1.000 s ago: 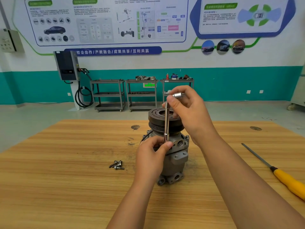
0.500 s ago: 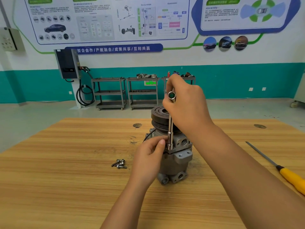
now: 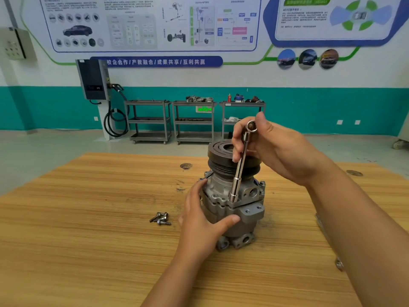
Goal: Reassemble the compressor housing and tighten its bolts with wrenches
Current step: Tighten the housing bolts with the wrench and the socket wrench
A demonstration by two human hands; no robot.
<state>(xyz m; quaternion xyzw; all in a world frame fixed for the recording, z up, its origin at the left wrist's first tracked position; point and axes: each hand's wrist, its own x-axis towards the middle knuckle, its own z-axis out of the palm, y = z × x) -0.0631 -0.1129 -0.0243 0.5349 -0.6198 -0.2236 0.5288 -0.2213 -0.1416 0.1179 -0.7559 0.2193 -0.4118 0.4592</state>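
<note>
Grey cast metal, the compressor housing (image 3: 250, 214) stands upright on the wooden table (image 3: 88, 218), black pulley (image 3: 218, 159) on top; just left of it lie loose bolts (image 3: 160, 218) in a small heap; behind it, against the wall, grey shelf carts (image 3: 150, 120) carry assorted parts, too small to name; above them a blue banner (image 3: 156, 62) reads 校企合作/产教融合/成果共享/互利共赢; the right hand (image 3: 276, 151) grips the upper end of the socket wrench (image 3: 240, 167), whose lower socket sits on the housing's front flange; the left hand (image 3: 203, 218) wraps the housing's left side, thumb across its front; half a second ago that hand pinched the wrench's lower end, and the wrench stood straighter.
</note>
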